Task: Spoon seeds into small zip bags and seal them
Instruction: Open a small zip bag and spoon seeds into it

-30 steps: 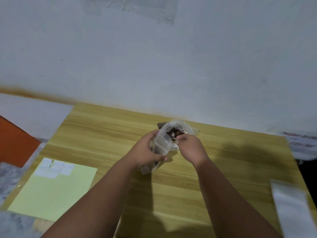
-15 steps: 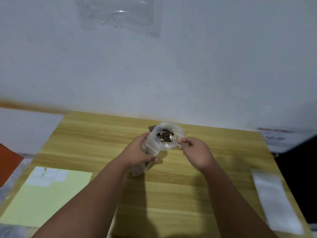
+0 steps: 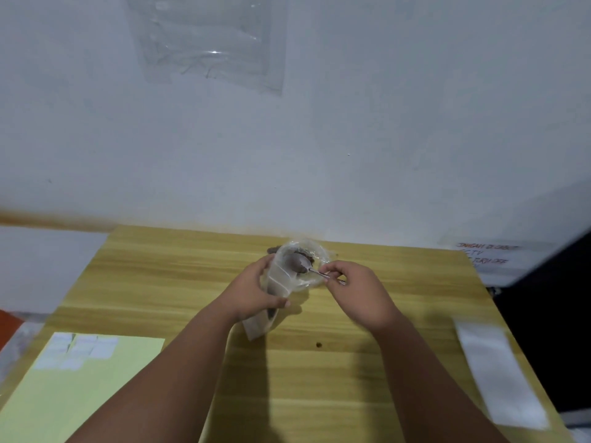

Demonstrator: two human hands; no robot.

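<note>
Green paper (image 3: 80, 391) is lying on the table (image 3: 319, 394) at the left, a white strip (image 3: 499, 372) at the right. The left hand (image 3: 252, 292) is curling its fingers round the zip bag (image 3: 279, 279) mid-table. The right hand (image 3: 361, 292) is pinching the spoon (image 3: 303, 266) at the bag's mouth

Wooden table (image 3: 166, 270) against white wall (image 3: 383, 123)

Bare left grip (image 3: 252, 295) and right grip (image 3: 358, 294) on bare forearms (image 3: 166, 378).
</note>
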